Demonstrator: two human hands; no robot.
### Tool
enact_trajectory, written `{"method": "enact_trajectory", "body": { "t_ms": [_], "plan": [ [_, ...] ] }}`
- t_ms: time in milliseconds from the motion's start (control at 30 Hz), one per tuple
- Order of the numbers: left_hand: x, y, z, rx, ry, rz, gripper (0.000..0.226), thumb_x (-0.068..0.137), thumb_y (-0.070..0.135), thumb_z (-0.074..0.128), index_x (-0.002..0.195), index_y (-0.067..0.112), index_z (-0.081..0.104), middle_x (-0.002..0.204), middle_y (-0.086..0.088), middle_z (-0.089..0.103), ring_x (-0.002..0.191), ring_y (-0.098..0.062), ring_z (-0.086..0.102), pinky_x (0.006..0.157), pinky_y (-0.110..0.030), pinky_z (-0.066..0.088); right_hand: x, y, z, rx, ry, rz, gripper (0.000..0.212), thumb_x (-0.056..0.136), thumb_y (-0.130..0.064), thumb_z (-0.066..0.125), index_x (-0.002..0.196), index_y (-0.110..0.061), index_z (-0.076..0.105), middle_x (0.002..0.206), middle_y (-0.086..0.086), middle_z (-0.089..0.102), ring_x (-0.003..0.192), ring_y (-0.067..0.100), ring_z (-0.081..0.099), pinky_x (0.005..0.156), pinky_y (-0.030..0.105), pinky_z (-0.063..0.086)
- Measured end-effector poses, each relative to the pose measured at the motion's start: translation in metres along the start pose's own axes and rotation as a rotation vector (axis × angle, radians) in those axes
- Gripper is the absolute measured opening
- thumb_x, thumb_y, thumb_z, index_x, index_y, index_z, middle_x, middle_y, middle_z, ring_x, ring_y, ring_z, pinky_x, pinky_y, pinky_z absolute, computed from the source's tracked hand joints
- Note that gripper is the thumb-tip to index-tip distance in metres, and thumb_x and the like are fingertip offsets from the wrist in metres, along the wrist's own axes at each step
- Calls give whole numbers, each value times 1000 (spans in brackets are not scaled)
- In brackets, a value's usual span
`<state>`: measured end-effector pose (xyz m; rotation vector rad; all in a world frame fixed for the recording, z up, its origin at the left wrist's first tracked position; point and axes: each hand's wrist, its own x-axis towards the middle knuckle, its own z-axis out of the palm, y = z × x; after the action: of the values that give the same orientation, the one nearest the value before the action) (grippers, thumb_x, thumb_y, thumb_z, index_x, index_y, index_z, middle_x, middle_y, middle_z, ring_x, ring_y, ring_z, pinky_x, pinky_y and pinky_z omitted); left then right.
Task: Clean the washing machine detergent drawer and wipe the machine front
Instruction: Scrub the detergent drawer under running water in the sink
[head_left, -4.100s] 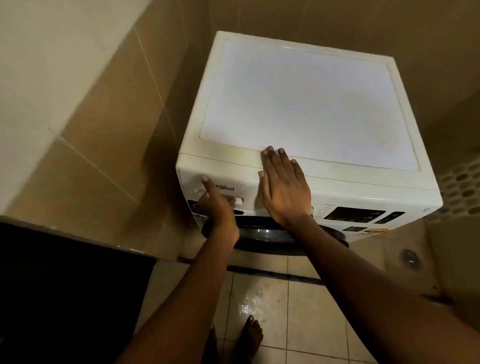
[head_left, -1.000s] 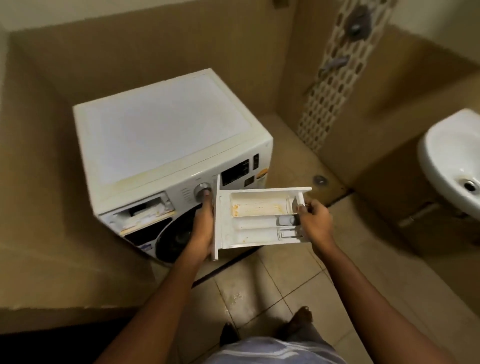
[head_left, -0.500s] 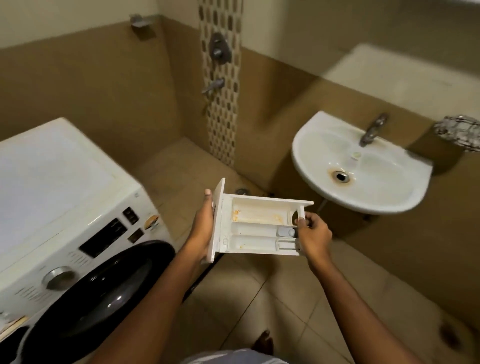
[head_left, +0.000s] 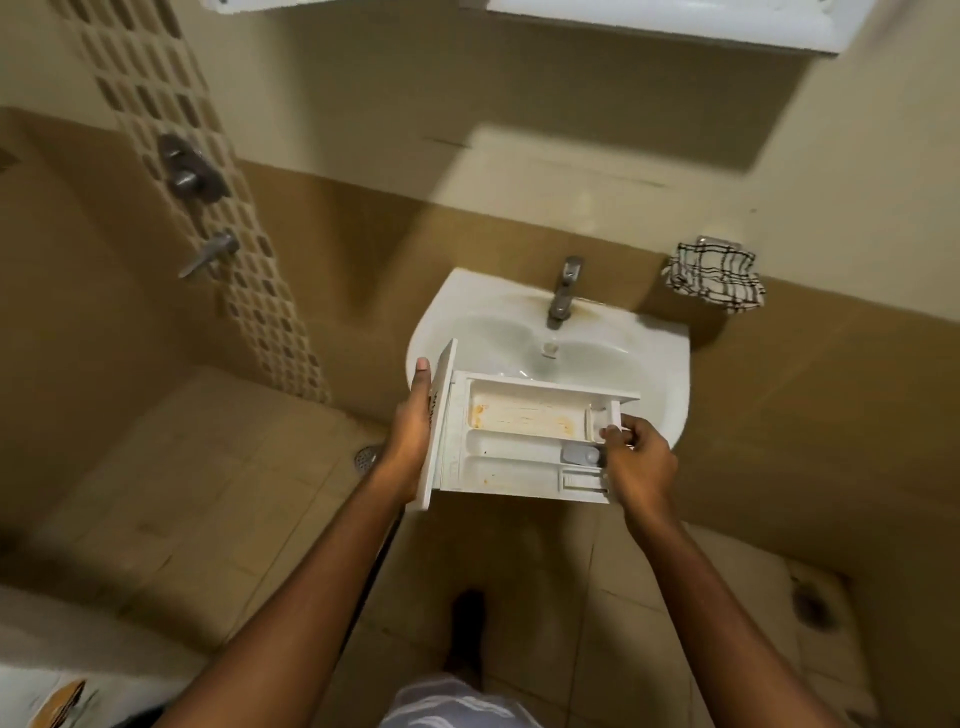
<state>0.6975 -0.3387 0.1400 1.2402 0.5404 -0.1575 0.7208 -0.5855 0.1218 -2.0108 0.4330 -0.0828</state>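
Both forearms are bare, with no sleeves, watch, rings or gloves visible on the left hand (head_left: 415, 421) or the right hand (head_left: 636, 460). A light garment (head_left: 457, 704) with pale wavy white markings shows at 6 o'clock, at the frame's lower edge. A bare foot (head_left: 467, 631), dark and blurred, appears just above it.

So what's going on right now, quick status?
Left hand and right hand both grip detergent drawer. Drawer held over sink, orange residue inside. Nothing in the way.
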Motion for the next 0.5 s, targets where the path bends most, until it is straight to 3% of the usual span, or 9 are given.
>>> {"method": "enact_trajectory", "body": {
  "t_ms": [67, 200, 333, 500],
  "plan": [
    [35, 13, 21, 36, -26, -3, 84, 75, 88, 45, 110, 19, 77, 111, -17, 74, 103, -39, 71, 98, -57, 52, 32, 0, 2, 13, 36, 22, 17, 90, -34, 55, 104, -32, 65, 89, -5, 68, 78, 25, 68, 68, 49, 60],
    [102, 30, 52, 142, -86, -36, 99, 65, 99, 38, 107, 19, 78, 108, -15, 75, 102, -36, 71, 99, -56, 52, 91, 5, 12, 21, 61, 106, 19, 82, -45, 52, 94, -35, 63, 77, -4, 72, 70, 25, 69, 66, 51, 59],
    [152, 36, 69, 122, -96, -73, 95, 74, 93, 36, 111, 16, 76, 107, -17, 75, 100, -37, 72, 97, -56, 53, 126, -1, 25, -2, 68, 169, 12, 90, -35, 54, 98, -31, 63, 70, -3, 70, 66, 23, 66, 69, 49, 58],
    [200, 23, 71, 150, -75, -176, 98, 66, 97, 40, 112, 19, 76, 109, -17, 74, 101, -39, 71, 97, -58, 52, 157, -1, 38, -211, -21, 224, 32, 95, -30, 51, 124, -19, 61, 114, 1, 68, 104, 27, 62, 80, 32, 43]
  ]
}}
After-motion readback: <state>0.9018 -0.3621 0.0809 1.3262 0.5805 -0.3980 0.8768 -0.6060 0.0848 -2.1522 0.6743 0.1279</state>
